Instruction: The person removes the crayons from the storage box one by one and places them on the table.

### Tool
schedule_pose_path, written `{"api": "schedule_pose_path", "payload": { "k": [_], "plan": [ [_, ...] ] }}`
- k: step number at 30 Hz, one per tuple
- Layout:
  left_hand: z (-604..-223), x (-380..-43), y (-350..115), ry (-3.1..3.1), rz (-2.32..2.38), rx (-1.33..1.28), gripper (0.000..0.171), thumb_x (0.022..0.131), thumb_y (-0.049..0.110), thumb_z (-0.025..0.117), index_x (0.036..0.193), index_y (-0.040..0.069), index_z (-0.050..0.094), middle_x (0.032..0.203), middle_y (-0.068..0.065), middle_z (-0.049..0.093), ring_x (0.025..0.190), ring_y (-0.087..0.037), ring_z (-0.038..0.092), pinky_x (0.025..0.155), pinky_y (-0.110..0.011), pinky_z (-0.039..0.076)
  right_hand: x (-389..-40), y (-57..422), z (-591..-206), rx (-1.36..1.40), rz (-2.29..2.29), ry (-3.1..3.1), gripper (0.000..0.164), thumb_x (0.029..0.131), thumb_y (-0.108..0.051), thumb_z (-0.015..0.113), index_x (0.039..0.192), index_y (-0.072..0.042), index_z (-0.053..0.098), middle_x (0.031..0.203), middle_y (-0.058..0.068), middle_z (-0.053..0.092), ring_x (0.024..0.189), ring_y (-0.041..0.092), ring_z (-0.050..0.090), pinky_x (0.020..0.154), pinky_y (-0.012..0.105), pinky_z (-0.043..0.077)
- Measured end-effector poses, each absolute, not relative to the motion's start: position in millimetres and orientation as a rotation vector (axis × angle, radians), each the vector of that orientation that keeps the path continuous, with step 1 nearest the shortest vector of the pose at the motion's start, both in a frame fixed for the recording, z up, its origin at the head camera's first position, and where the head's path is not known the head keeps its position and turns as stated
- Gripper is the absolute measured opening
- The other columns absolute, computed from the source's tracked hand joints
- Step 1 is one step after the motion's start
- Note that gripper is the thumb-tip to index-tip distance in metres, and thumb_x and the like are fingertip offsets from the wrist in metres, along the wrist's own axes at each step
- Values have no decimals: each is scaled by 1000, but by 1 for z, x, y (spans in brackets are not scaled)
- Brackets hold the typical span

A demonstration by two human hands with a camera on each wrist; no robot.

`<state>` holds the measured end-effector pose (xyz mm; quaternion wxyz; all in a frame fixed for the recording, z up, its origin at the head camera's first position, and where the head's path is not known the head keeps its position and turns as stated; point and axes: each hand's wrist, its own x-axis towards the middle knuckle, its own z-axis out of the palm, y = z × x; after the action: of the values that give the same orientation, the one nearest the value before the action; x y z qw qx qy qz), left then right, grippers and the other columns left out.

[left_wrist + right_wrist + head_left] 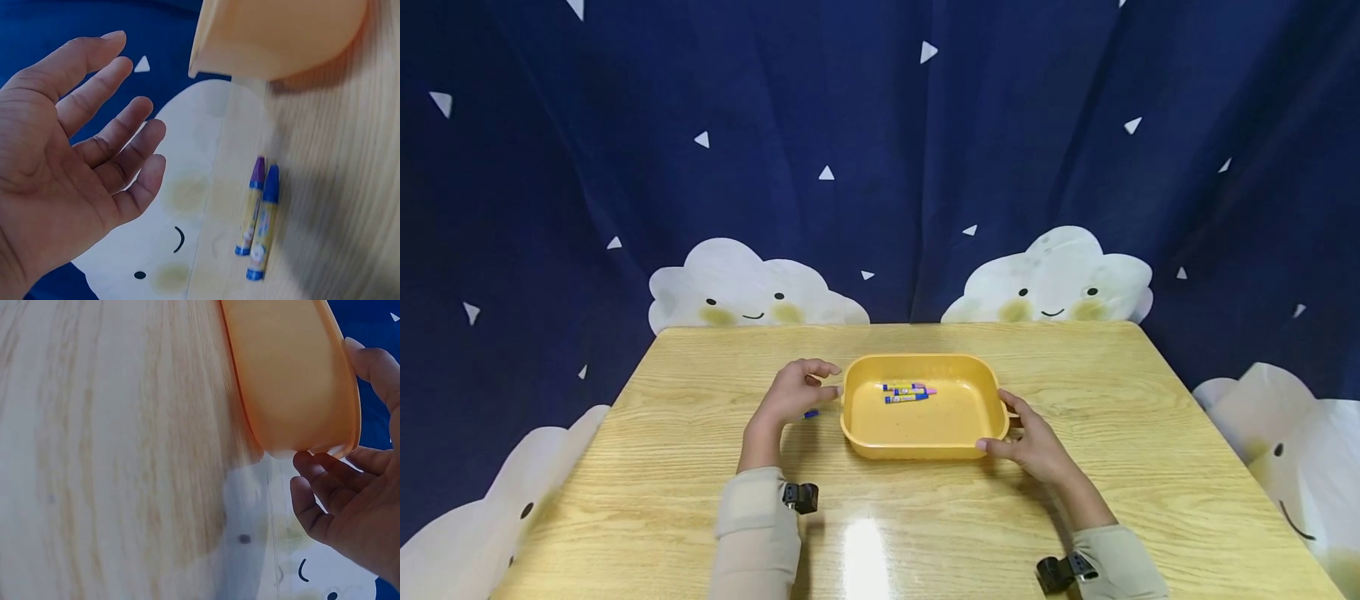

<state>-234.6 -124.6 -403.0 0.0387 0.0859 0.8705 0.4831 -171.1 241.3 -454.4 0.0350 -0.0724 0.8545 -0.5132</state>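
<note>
A yellow-orange plastic tray (910, 450) lies on the table, with three yellow-and-blue wrapped crayons (906, 398) grouped inside; pink tips show on some. My right hand (1033, 440) holds the tray's right end, thumb at the near corner and fingers around the end handle. In the right wrist view, its fingertips (306, 461) meet the tray's end wall. Off the tray's left end is my left hand (793, 392), its fingers loosely bent and holding nothing. On the table below that hand lie a purple crayon (250, 206) and a blue crayon (265, 222), side by side; the head view shows only a blue tip.
The wooden table (685, 500) ends at the back against a dark blue curtain (880, 150) printed with white triangles and smiling clouds. Small black cameras (801, 497) are strapped at both sleeves. Light glares off the table's near middle.
</note>
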Motion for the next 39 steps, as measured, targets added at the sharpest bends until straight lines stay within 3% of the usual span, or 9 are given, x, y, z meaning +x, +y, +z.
{"api": "schedule_pose_path", "payload": {
  "k": [14,20,29,34,39],
  "plan": [
    [-396,-247,-78,2554,1589,380,29,75,10,76,103,9,69,107,-4,61,90,-23,54,75,-34,47,-171,242,-454,-230,-1596,2623,96,73,-25,81,144,3,22,138,24,34,112,38,46,84,43,45],
    [-406,-258,-65,2505,1611,392,30,73,4,75,103,5,69,104,-9,60,88,-25,56,76,-34,47,-171,242,-456,-244,-1603,2622,95,73,-24,81,143,4,23,138,25,35,111,39,47,83,43,46],
    [-418,-269,-50,2436,1600,389,34,76,8,74,108,-1,66,111,-19,58,95,-23,54,85,-37,42,-171,242,-456,-253,-1609,2611,96,74,-25,80,144,3,21,139,25,32,111,39,46,80,39,47],
    [-429,-272,-41,2400,1540,324,31,78,9,73,107,0,67,108,-12,60,97,-21,50,89,-36,39,-171,242,-456,-252,-1614,2606,95,74,-24,80,144,3,21,139,25,32,112,39,46,81,39,47],
    [-437,-275,-32,2426,1484,240,25,77,10,74,101,2,71,100,-4,63,92,-19,53,83,-33,42,-171,241,-455,-235,-1590,2616,96,73,-26,80,145,2,22,139,24,32,112,38,45,82,41,46]
  ]
}}
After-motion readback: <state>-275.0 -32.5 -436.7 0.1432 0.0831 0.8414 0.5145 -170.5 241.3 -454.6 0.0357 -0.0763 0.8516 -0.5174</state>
